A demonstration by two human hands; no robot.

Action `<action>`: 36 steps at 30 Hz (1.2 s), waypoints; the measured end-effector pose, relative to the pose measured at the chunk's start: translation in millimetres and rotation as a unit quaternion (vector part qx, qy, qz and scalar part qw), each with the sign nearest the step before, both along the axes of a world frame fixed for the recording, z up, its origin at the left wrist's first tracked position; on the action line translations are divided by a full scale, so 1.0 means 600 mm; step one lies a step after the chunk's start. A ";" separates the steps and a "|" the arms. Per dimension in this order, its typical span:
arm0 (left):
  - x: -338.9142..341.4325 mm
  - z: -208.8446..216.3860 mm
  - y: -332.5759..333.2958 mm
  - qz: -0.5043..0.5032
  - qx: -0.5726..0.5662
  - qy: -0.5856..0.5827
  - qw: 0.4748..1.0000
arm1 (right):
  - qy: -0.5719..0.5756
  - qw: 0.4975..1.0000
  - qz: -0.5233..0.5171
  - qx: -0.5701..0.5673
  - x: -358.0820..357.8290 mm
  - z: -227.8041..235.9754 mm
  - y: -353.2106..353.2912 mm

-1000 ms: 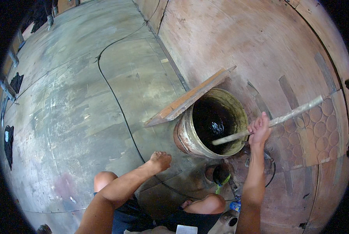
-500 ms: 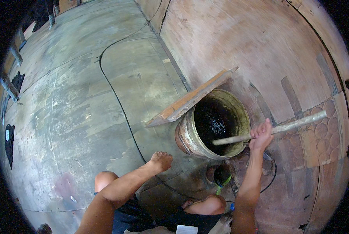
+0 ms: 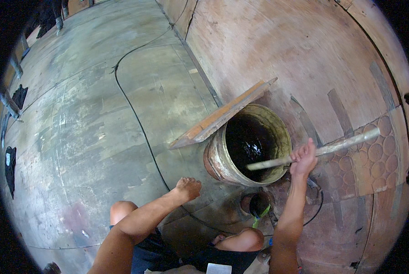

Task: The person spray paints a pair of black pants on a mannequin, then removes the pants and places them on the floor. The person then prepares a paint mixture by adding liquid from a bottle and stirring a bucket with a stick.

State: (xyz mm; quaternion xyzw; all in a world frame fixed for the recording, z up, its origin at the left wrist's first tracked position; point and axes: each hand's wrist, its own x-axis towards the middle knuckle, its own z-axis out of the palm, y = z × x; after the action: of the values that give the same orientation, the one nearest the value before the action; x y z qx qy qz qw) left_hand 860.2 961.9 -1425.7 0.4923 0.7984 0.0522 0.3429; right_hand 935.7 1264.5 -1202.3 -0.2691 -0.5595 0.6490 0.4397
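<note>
A rusty metal drum stands on the concrete floor against a reddish wall, with dark liquid inside. My right hand grips a long pale stick whose far end dips into the drum's dark contents. My left hand is closed into a loose fist with nothing in it, hovering over the floor just left of the drum. A wooden plank leans across the drum's far rim.
A black cable runs across the concrete floor. A small dark container with a green handle sits at the drum's foot near my knees. A patterned tiled patch shows on the wall at right.
My right hand has shifted slightly with the stick, swinging its end inside the drum. My left hand has stayed in place.
</note>
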 end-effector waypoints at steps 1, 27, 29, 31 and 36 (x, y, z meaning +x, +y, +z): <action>-0.003 -0.002 -0.002 -0.005 0.003 -0.006 1.000 | -0.025 0.998 -0.034 0.036 0.005 0.010 0.005; 0.006 0.012 0.008 -0.003 -0.018 0.007 1.000 | 0.096 0.994 -0.045 -0.036 -0.028 -0.044 -0.015; 0.001 0.009 0.006 -0.011 -0.036 0.004 0.999 | 0.062 0.998 -0.015 -0.029 -0.006 -0.023 -0.003; -0.002 0.009 0.001 -0.012 -0.021 0.002 1.000 | -0.008 0.996 -0.074 0.045 0.004 -0.002 0.014; 0.003 0.009 0.007 -0.005 -0.017 0.014 1.000 | 0.072 0.967 -0.200 0.143 -0.032 -0.012 0.020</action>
State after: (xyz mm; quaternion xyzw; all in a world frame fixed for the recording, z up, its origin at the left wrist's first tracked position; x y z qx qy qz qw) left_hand 862.1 966.4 -1420.3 0.4912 0.8013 0.0295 0.3401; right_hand 916.5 1276.5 -1209.3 -0.2625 -0.5481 0.4789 0.6335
